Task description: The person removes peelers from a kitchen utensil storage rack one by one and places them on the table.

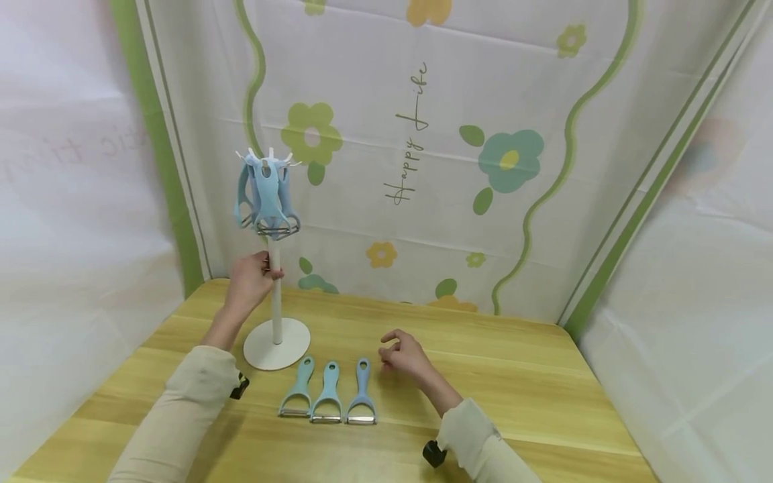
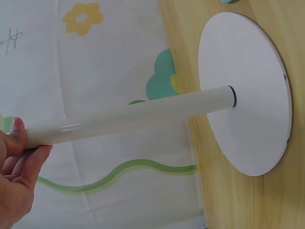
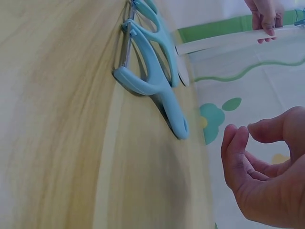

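My left hand [image 1: 249,280] grips the white pole [image 1: 276,308] of an upright stand, below its hooks. Several blue peelers [image 1: 266,191] hang from those hooks by the holes in their handles. The stand's round white base [image 2: 243,138] sits on the table. In front of it, three more peelers lie side by side, blades toward me: a teal peeler [image 1: 302,379], a light blue peeler [image 1: 330,382] and a darker blue peeler [image 1: 362,379]. Just right of the darker one, my right hand [image 1: 407,357] hovers with loosely bent fingers and holds nothing.
A wooden table [image 1: 513,402] spreads under everything, its far edge against a hanging cloth [image 1: 374,80] printed with flowers. White cloth walls [image 1: 712,268] close off both sides. A small black device [image 1: 433,454] is strapped at the right wrist.
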Action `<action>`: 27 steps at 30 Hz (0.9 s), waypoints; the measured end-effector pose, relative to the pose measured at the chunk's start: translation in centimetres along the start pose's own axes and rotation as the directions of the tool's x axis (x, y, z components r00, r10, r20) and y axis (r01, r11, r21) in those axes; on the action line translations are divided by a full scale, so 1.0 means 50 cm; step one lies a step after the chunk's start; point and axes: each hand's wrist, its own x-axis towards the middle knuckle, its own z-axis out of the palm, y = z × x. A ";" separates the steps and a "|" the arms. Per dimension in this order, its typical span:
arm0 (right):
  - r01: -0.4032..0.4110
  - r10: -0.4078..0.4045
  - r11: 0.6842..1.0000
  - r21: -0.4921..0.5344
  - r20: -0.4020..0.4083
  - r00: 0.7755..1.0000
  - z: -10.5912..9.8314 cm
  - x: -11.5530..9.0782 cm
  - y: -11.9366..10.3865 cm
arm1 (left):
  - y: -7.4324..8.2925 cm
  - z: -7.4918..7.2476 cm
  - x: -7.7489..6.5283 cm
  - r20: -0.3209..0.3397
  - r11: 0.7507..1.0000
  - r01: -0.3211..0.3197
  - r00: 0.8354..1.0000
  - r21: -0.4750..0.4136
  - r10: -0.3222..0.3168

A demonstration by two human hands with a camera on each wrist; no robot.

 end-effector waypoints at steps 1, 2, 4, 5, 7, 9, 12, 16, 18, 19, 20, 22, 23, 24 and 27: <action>0.002 -0.002 1.000 0.006 -0.004 1.000 0.000 0.000 -0.003 | 0.000 0.000 -0.001 -0.002 1.000 0.003 1.000 -0.007 -0.003; 0.003 -0.002 1.000 0.015 -0.005 1.000 0.000 0.000 -0.006 | -0.001 0.000 -0.002 -0.005 1.000 0.006 1.000 -0.010 -0.006; 0.003 -0.003 1.000 0.025 -0.012 1.000 -0.001 0.002 -0.012 | 0.000 0.000 -0.002 -0.005 1.000 0.010 1.000 -0.017 -0.010; 0.003 -0.003 1.000 0.028 -0.015 1.000 0.000 0.004 -0.015 | 0.001 0.000 -0.002 -0.006 1.000 0.008 1.000 -0.018 -0.008; 0.005 -0.005 0.999 0.039 -0.017 1.000 0.000 0.010 -0.019 | 0.002 0.000 -0.001 -0.008 1.000 0.004 1.000 -0.019 -0.004; 0.002 -0.001 0.999 0.047 -0.016 1.000 0.000 0.016 -0.026 | 0.001 0.000 0.000 -0.009 1.000 0.002 1.000 -0.023 -0.002; 0.015 -0.014 0.999 0.043 -0.014 1.000 0.001 0.026 -0.044 | -0.001 -0.001 0.000 -0.009 1.000 0.007 1.000 -0.030 -0.007; 0.067 -0.066 0.997 0.043 -0.030 0.997 0.001 0.043 -0.087 | 0.001 0.000 -0.001 0.000 1.000 0.020 1.000 -0.023 -0.020; 0.121 -0.119 0.992 0.043 -0.045 0.992 0.001 0.055 -0.119 | 0.002 0.000 0.000 0.004 0.999 0.026 1.000 -0.022 -0.026; 0.151 -0.149 0.987 0.045 -0.053 0.987 0.002 0.060 -0.137 | 0.003 0.000 0.000 0.006 0.999 0.030 1.000 -0.022 -0.030; 0.185 -0.182 0.982 0.040 -0.059 0.981 0.003 0.067 -0.155 | 0.004 0.000 0.000 0.007 0.999 0.030 1.000 -0.022 -0.030; 0.249 -0.247 0.969 0.014 -0.073 0.966 0.005 0.079 -0.193 | 0.004 0.000 0.001 0.006 0.999 0.032 0.999 -0.022 -0.032; 0.276 -0.275 0.961 -0.002 -0.080 0.958 0.007 0.084 -0.212 | 0.004 0.000 0.001 0.005 0.999 0.030 1.000 -0.021 -0.029; 0.296 -0.297 0.955 -0.016 -0.087 0.951 0.009 0.090 -0.232 | 0.005 -0.001 0.000 0.005 0.999 0.028 1.000 -0.020 -0.028; 0.349 -0.353 0.936 -0.051 -0.100 0.930 0.016 0.108 -0.289 | 0.004 -0.001 -0.001 0.009 0.999 0.028 1.000 -0.024 -0.027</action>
